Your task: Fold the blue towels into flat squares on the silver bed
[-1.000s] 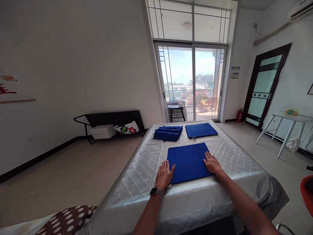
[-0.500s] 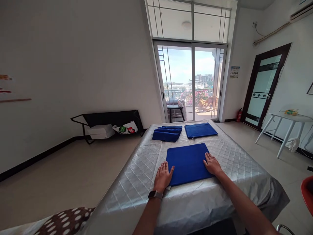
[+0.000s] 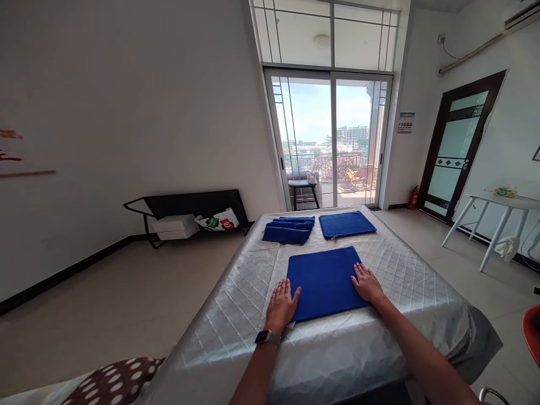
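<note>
The near blue cloth (image 3: 327,281) lies flat on the worktop (image 3: 236,304) in front of you, a smooth, matt rectangle with straight edges and neat corners, set toward your side. Your left hand (image 3: 282,304) lies along its left edge, fingers stretched out and thumb reaching onto the fabric, clasping nothing. Your right hand (image 3: 366,282) is spread flat at the right edge, fingers pointing away from you, also free of any grasp. A dark-faced watch (image 3: 267,337) circles your left wrist.

Just past the cloth's far edge you have two neighbours bounding the space ahead: on the left a blue folded stack (image 3: 289,230), its thick soft layers overlapping in steps, and on the right a second blue rectangle (image 3: 346,225), flat and slightly apart from the stack. Under everything, the worktop's silver cover shines, quilted in diamonds on top and creased where it hangs at the front and right.

Beyond your left side stands a low black bench (image 3: 194,203) with white boxes (image 3: 172,226) and a printed bag (image 3: 220,220). To your right is a white round-topped table (image 3: 523,203) on splayed legs, bearing a yellow-green packet (image 3: 505,192); ahead is a glass sliding door (image 3: 310,126).
</note>
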Demonstrator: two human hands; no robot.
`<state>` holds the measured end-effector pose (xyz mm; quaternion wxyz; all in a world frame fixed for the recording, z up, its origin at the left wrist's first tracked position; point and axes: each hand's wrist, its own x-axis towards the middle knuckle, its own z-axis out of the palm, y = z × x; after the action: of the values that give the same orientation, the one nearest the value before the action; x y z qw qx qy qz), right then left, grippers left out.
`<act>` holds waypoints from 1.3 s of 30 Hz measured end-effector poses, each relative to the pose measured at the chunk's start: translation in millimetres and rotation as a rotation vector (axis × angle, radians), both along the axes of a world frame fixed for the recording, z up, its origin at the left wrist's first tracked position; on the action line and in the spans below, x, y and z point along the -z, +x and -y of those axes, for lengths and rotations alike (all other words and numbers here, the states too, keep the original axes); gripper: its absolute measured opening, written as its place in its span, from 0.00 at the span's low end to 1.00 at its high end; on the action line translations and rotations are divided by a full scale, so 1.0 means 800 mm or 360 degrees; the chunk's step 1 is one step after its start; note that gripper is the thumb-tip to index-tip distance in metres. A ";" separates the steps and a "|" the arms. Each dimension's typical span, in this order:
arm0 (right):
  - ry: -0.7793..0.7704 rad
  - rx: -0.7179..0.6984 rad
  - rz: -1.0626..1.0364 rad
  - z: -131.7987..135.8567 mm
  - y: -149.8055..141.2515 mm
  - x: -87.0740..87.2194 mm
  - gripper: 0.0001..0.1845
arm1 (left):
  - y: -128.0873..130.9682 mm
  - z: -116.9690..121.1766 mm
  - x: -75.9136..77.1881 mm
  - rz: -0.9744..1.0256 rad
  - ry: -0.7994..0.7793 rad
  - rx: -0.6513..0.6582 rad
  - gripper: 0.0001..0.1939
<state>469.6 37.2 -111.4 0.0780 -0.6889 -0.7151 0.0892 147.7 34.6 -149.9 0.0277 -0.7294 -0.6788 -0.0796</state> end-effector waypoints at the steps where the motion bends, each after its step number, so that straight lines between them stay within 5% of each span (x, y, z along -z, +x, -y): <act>1: -0.0007 0.0000 -0.0004 0.001 0.000 -0.001 0.37 | 0.000 0.000 0.000 -0.0011 0.0002 0.0006 0.39; 26: 0.0103 -0.0085 -0.0027 0.015 -0.003 -0.013 0.34 | -0.003 0.010 0.006 -0.0073 0.0086 0.0064 0.34; 39: 0.0056 -0.0091 -0.0126 0.070 -0.004 0.008 0.35 | -0.008 0.000 0.012 0.0022 0.0254 0.0064 0.35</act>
<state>466.1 -18.5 -117.6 0.1157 -0.6626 -0.7324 0.1059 141.1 34.5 -159.6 0.0794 -0.7379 -0.6557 -0.1389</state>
